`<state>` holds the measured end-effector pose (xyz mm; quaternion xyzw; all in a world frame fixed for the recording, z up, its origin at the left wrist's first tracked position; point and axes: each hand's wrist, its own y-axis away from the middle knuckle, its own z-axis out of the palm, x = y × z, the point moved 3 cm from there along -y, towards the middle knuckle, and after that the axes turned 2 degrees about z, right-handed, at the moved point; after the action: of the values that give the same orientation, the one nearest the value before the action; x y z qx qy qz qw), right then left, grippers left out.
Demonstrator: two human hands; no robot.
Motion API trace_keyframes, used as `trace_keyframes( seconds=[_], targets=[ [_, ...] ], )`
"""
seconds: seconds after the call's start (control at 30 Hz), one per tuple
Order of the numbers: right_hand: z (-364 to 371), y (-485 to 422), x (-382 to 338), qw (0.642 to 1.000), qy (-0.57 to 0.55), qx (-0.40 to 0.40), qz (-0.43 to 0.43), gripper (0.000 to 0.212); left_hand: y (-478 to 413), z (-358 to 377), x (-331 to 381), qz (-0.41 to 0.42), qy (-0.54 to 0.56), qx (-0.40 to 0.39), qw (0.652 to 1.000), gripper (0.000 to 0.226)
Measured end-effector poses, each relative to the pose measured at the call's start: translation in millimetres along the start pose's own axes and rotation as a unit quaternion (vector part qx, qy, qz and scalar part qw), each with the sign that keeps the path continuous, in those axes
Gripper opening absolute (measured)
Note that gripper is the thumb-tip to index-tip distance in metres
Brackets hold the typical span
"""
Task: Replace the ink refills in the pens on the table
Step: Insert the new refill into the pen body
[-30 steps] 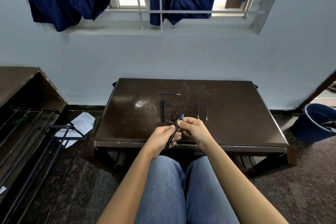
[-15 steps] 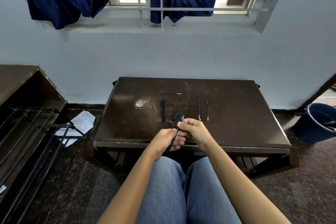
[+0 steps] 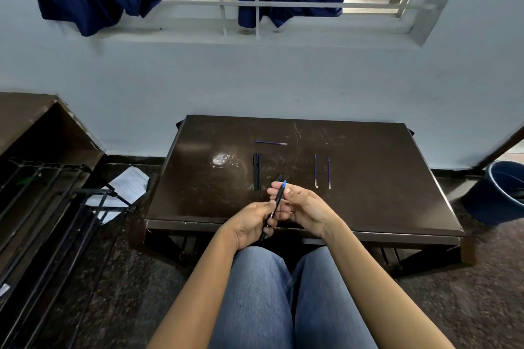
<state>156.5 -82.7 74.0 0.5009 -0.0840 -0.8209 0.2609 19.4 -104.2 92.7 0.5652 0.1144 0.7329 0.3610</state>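
The left hand (image 3: 253, 222) is curling its fingers round the lower barrel of a black pen (image 3: 276, 201), and the pen's near end is disappearing inside that fist. The right hand (image 3: 306, 208) is pinching the upper barrel just below the blue tip; its fingers are passing behind the pen, so exactly where the thumb is pressing is hard to make out. The pen is tilting up and away, over the near edge of the dark table (image 3: 368, 178).

Just beyond the right fingertips a small black piece (image 3: 279, 177) is lying on the table, mostly covered by them; what it is cannot be told. To its left two black pens (image 3: 257, 171) are lying side by side, touching. To the right two thin refills (image 3: 315, 170) are lying parallel, slightly apart. Farther back a single refill (image 3: 270, 143) is lying crosswise.

At the far right a blue bucket (image 3: 504, 193) is being cut off by the frame edge. On the floor at left, papers (image 3: 127, 187) are lying partly hidden behind a black metal rack (image 3: 42, 207).
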Motion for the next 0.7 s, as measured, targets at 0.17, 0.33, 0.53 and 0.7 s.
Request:
trace_keyframes(
  seconds=[0.17, 0.33, 0.53, 0.7],
  targets=[
    [-3, -18, 5, 0.997, 0.054, 0.058, -0.011, 0.017, -11, -8, -3, 0.013, -0.010, 0.009, 1.000, 0.029],
    [-7, -36, 11, 0.988, 0.088, 0.128, -0.017, 0.009, -29, -15, -4, 0.025, -0.026, 0.040, 0.999, 0.029],
    [-3, -57, 8, 0.971, 0.124, 0.204, -0.015, 0.014, -52, -25, -3, 0.062, -0.138, 0.128, 0.980, 0.031],
    [-9, -79, 13, 0.970, 0.132, 0.203, 0.033, 0.012, -68, -36, -3, 0.099, -0.269, 0.212, 0.934, 0.032]
  ],
)
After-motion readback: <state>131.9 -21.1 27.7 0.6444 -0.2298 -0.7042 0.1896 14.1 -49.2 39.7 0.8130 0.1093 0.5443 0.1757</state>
